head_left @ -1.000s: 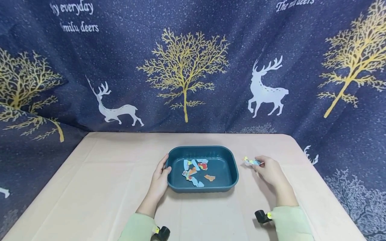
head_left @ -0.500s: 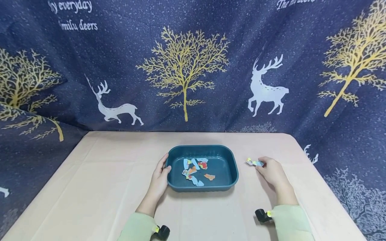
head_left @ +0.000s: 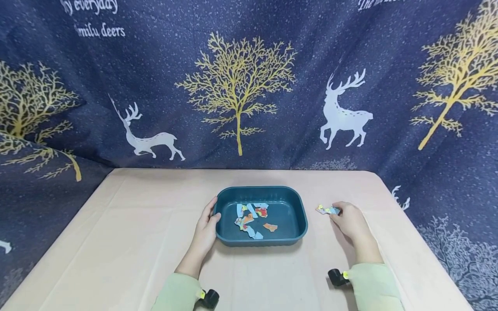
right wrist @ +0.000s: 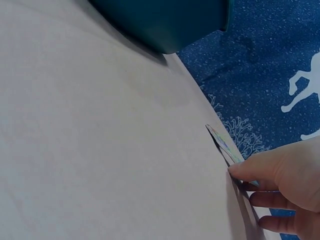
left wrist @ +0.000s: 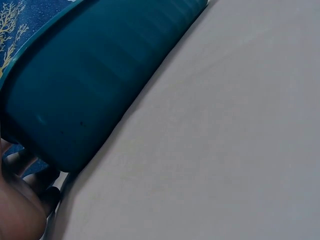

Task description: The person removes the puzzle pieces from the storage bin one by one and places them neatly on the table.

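A dark teal rectangular basin point(head_left: 261, 242) sits mid-table in the head view. My left hand point(head_left: 205, 222) grips its left end, the thumb at the rim and the fingers along the outer wall. To the right of the basin, my right hand point(head_left: 351, 219) pinches a thin, irregular flat piece point(head_left: 326, 210) printed in light blue, yellow and pale purple. In the right wrist view this printed piece point(right wrist: 223, 143) appears nearly edge-on, tilted close over the cloth. Inside the basin lie several similar pieces point(head_left: 252, 209) in light blue, red and orange, with one orange piece point(head_left: 270, 227) apart from the others.
A pale cream cloth point(head_left: 128, 242) covers the table under the basin. Behind its far edge hangs a navy curtain point(head_left: 256, 99) printed with gold trees and white deer. Small black wrist cameras point(head_left: 336, 277) stick out from the green sleeves point(head_left: 375, 287).
The right hand has shifted slightly to the right with the printed piece, whose angle has altered a little. The left hand and the basin stay in place.
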Tool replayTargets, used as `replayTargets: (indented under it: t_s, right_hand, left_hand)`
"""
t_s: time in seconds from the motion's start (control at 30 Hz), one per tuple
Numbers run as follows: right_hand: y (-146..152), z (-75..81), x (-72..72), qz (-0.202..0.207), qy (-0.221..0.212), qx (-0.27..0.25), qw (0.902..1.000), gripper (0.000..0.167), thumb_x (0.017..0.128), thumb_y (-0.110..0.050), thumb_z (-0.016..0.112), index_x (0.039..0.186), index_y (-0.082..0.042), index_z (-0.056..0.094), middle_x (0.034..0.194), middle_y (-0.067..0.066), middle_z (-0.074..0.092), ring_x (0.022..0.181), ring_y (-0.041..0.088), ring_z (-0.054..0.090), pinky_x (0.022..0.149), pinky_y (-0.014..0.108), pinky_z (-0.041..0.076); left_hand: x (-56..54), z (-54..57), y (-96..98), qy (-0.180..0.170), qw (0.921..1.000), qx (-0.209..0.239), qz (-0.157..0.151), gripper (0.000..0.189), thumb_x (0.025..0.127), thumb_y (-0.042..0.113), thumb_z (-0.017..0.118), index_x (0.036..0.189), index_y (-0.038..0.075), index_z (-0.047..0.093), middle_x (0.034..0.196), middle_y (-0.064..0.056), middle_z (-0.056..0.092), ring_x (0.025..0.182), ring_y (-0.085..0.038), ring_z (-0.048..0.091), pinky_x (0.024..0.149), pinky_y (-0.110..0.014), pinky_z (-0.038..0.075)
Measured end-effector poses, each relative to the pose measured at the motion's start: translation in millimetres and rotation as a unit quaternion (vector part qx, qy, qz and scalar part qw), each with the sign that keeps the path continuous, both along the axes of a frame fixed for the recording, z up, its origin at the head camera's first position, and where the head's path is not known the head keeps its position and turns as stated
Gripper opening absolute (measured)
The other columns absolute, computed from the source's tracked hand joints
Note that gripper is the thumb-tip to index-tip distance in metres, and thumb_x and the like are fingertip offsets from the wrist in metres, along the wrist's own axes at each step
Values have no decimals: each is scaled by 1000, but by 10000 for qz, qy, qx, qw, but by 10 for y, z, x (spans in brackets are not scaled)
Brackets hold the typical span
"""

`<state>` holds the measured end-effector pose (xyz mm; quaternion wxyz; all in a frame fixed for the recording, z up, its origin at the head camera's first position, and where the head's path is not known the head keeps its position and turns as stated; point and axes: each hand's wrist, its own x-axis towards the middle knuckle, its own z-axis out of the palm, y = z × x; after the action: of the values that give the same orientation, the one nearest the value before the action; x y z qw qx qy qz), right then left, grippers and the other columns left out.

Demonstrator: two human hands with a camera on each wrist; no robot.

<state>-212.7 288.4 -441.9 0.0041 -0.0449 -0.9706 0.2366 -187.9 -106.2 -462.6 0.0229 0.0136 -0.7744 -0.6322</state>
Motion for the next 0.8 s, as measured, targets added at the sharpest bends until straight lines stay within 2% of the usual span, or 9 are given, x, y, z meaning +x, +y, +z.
replayTargets:
  t_s: [0.33,0.8]
  right_hand:
    - [7,-9,-18,-72,-132,-62,9999,45,91,-18,58,129,4,51,134,29,48,126,47,42,105,57,36]
    - [2,13,-6,-23,-84,-181,9998,44,91,-18,57,128,6,51,133,29,48,126,47,42,106,57,35]
  left_hand:
    - [9,27,-4,6,10000,31,-94,50,102,20,37,150,21,24,159,-3,18,146,-29,18,119,-47,17]
    - [-9,-6,-4,-87,10000,-21,-6,51,100,19,37,149,25,26,158,0,21,145,-28,20,118,-47,19]
